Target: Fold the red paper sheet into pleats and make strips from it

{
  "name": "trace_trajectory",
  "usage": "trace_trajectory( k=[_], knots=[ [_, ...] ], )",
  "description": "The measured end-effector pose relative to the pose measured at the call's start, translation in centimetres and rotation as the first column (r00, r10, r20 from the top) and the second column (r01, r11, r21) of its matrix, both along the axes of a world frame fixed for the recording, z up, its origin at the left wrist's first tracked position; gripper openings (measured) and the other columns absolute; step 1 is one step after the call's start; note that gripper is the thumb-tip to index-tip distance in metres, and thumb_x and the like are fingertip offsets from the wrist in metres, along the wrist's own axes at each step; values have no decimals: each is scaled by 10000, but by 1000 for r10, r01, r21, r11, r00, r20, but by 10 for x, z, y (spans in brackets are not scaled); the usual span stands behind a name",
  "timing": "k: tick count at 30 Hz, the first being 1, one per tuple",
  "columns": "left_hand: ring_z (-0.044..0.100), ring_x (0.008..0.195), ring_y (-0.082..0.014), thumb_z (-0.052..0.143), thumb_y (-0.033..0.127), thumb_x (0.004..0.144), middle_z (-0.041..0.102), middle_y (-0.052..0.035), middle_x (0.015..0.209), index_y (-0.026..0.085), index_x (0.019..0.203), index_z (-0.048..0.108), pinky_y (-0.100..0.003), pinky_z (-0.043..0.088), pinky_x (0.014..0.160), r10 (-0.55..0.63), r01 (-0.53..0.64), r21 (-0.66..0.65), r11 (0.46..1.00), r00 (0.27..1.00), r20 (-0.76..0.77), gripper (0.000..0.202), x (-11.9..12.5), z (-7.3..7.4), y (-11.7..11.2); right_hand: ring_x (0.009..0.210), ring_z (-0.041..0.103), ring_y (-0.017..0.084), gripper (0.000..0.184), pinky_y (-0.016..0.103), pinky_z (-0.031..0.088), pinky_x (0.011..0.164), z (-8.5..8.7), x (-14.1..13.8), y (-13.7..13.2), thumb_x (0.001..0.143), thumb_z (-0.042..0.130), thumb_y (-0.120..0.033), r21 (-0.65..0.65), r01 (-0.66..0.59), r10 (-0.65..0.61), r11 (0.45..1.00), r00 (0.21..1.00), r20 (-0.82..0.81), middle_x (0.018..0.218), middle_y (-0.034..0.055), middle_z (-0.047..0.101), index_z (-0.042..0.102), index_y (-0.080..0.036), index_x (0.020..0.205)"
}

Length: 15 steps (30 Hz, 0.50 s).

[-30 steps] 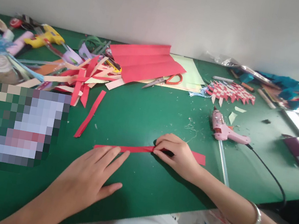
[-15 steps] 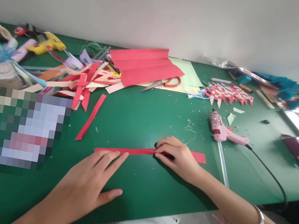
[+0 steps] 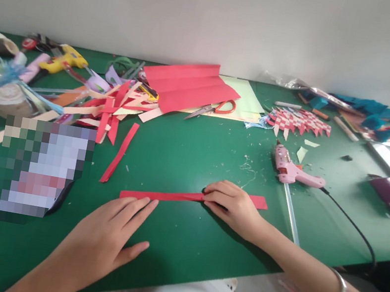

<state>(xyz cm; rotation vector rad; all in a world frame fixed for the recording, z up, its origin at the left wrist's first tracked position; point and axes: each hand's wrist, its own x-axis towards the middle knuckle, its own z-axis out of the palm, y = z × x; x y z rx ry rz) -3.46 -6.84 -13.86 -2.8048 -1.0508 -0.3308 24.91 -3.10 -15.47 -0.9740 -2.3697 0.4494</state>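
A long red paper strip (image 3: pixel 171 195) lies flat on the green table (image 3: pixel 181 244) in front of me. My left hand (image 3: pixel 110 231) rests flat on the table, fingers stretched out, with its fingertips touching the strip's left end. My right hand (image 3: pixel 232 204) lies over the strip's right part, fingers together and pressed down on it, the strip's end showing past the knuckles. A silver bangle (image 3: pixel 333 291) is on my right wrist.
A pink glue gun (image 3: pixel 291 170) with a black cord lies right of my right hand. Behind are a loose red strip (image 3: pixel 119 153), a heap of red and cream strips (image 3: pixel 111 106), a folded red sheet (image 3: pixel 186 84), scissors (image 3: pixel 211 107), a woven red-white piece (image 3: pixel 299 120) and a yellow glue gun (image 3: pixel 65 56).
My left hand has slid a little left along the strip's end. The right hand keeps pressing the strip. The view has shifted slightly.
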Motion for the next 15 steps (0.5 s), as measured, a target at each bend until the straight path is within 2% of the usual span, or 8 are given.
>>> trace_trajectory(
  k=[5,10,12,15],
  knots=[
    [562,906,-231,411,441,880,612,-103,1038,142,1241,507,-377,456,779,8,-9,-7,1000,1000,-29,479,-1,3,6,804,533,146,177,288,447,718,3,-5,2,906,443,-202,20,-18,17,1000,997,73,911,58,623,617,-176,895],
    [565,898,-216,413,299,900,601,-110,1033,117,1202,509,-348,449,757,55,-56,59,997,998,27,366,13,14,13,781,508,139,200,276,422,707,6,-17,4,917,425,-209,51,-48,44,998,996,78,884,51,616,617,-171,876],
    [572,864,-198,406,262,904,612,-93,999,123,1172,519,-323,447,721,47,-49,33,998,997,55,322,21,16,16,771,496,136,204,271,413,701,6,-21,4,917,426,-214,64,-57,53,996,996,69,881,50,612,618,-170,861],
    [565,745,-158,389,211,909,621,-40,864,155,1056,572,-281,423,627,30,-27,-74,997,999,31,241,33,16,21,767,490,134,199,269,397,694,6,-25,2,912,434,-213,83,-66,58,994,994,91,885,45,611,616,-172,842]
  ],
)
